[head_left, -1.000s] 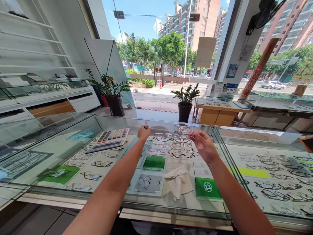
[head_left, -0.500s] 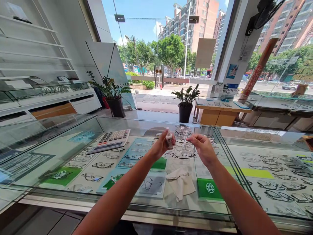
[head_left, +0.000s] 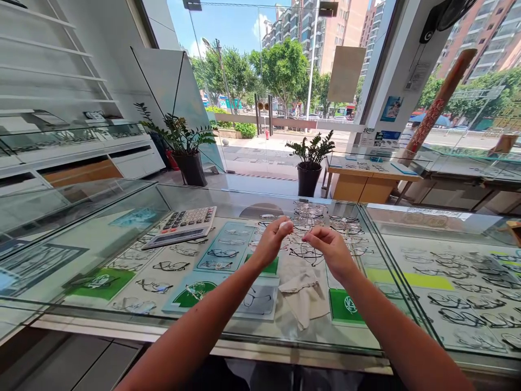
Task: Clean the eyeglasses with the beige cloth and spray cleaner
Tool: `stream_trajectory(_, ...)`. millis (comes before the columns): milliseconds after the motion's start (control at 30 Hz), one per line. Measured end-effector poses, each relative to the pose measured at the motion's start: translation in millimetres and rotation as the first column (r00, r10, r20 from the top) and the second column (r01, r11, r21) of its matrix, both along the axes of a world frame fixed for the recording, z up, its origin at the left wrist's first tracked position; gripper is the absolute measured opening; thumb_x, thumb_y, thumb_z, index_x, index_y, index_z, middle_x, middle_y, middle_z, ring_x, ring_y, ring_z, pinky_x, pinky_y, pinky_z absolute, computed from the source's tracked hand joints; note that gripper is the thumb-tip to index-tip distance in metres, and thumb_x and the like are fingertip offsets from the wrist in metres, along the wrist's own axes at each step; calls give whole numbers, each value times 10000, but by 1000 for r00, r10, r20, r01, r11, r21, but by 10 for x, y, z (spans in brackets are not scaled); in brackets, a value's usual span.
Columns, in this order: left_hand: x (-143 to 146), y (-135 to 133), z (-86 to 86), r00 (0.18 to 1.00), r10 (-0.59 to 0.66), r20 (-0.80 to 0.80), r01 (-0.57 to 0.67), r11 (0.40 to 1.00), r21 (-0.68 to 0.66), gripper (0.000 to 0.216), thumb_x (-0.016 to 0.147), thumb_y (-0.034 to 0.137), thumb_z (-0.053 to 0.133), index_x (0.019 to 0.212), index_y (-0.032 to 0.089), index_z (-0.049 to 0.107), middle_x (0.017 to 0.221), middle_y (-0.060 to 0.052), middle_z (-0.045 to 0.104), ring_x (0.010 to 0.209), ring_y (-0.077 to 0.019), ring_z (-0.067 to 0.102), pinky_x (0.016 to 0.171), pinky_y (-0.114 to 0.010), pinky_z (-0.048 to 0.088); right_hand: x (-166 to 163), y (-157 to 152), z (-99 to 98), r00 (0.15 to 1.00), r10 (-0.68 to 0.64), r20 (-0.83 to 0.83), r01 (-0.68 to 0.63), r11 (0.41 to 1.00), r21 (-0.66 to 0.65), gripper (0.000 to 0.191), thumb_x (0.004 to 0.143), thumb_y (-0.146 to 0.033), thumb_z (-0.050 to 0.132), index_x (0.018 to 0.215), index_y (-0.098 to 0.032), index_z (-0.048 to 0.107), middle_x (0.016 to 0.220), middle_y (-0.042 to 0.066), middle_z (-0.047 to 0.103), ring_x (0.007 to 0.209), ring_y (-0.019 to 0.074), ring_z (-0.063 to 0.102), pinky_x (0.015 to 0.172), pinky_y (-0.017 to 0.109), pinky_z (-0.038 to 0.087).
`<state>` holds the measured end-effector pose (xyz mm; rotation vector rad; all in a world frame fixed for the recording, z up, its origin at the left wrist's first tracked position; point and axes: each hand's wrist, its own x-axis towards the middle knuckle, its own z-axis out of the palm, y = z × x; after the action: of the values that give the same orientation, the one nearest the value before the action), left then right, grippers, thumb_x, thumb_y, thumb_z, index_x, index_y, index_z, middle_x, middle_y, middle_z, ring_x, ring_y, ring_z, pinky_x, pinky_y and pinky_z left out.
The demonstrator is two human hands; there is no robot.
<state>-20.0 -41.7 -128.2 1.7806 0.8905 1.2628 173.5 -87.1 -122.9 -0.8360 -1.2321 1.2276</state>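
Left hand (head_left: 272,241), raised over the counter: fingers curled, thumb closed on a small white bottle (head_left: 286,224); only its pale top shows, the rest hidden by the grip. Right hand (head_left: 329,247), just beside it: thumb and forefinger pinched together on what I read as a thin eyeglass frame (head_left: 304,237); the other fingers fold in loosely. I cannot trace the frame's full outline, since it blends with the glasses behind. Both held items sit near each other, fingertips facing, not touching; I have both forearms entering from the near edge.

Below: glass display counter (head_left: 101,329). Crumpled cream cloth (head_left: 303,298) lies on it, below and between the hands. To its right, a green card with a white round logo (head_left: 349,306); to its left, a pair of dark-rimmed glasses (head_left: 256,300) on a pale panel. Beyond these I note rows of spectacles, among them three pairs on a light-blue tray (head_left: 202,255). Desk calculator (head_left: 185,226) lies aslant farther left, display side toward me.

Past the counter: two plants in dark pots, left (head_left: 193,167) and right (head_left: 308,179), and a wooden display table (head_left: 362,187) right of the second. Farthest out, through the glass doors, I record trees (head_left: 283,68) and apartment blocks (head_left: 348,27) in bright daylight.
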Motion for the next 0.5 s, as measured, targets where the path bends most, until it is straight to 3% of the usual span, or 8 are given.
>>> stream_trajectory(300, 23, -63, -1, 995, 92, -37, -92, 996, 8, 547, 966, 719, 571, 747, 227, 476, 747, 12, 441, 744, -189, 409, 707, -328, 313, -67, -44, -24, 999, 39, -32, -40, 999, -34, 341, 733, -541, 965, 754, -250, 789, 808, 13, 746, 810, 183, 629, 789, 338, 476)
stream_trajectory(500, 29, -115, 46, 991, 121, -57, -117, 991, 59, 533, 965, 710, 592, 763, 225, 501, 765, 8, 493, 752, -194, 452, 715, -332, 333, -58, -22, -46, 993, 63, -96, -69, 995, -71, 330, 728, -528, 978, 768, -249, 806, 830, 16, 781, 874, 191, 671, 903, 353, 494)
